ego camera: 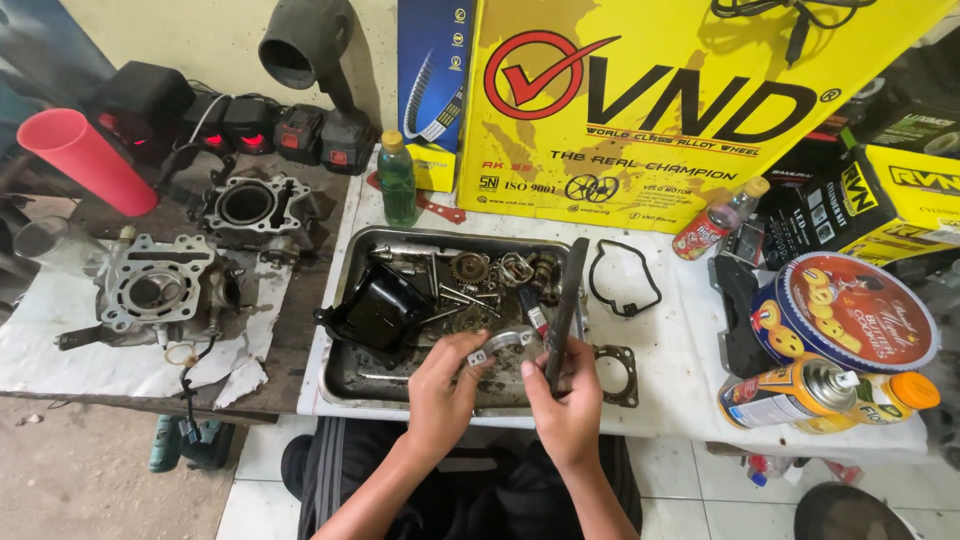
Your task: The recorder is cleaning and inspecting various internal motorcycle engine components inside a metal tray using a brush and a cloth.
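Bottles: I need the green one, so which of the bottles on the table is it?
The green bottle with the yellow cap, upright behind the metal tray. The other bottle is clear with a red label and lies tilted further right.

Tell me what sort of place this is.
Most likely a small motorcycle repair workshop. Two bare engine cylinder blocks sit on the dark bench at left, a metal tray holds gears, bolts and oily parts, and the left hand holds a small curved metal bracket over it.
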